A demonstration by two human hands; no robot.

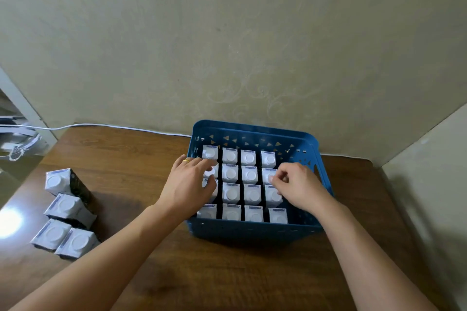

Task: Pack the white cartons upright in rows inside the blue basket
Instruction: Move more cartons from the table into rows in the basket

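Two bare forearms enter from the lower edge, unsleeved from elbow to wrist; no watch, bracelet or glove is worn on either. Left hand point(188, 185): a plain yellow-gold ring point(186, 160) encircles one finger near its base, behind the fingertips; which finger cannot be told for certain. Right hand point(295, 188): no ring or other ornament visible on the fingers point(274, 179). Nails on both hands appear short and unpainted.

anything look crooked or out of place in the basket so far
Nothing stands out. The cartons in the blue basket stand upright in four even rows of four. Four more cartons wait on the table to its left, also upright.
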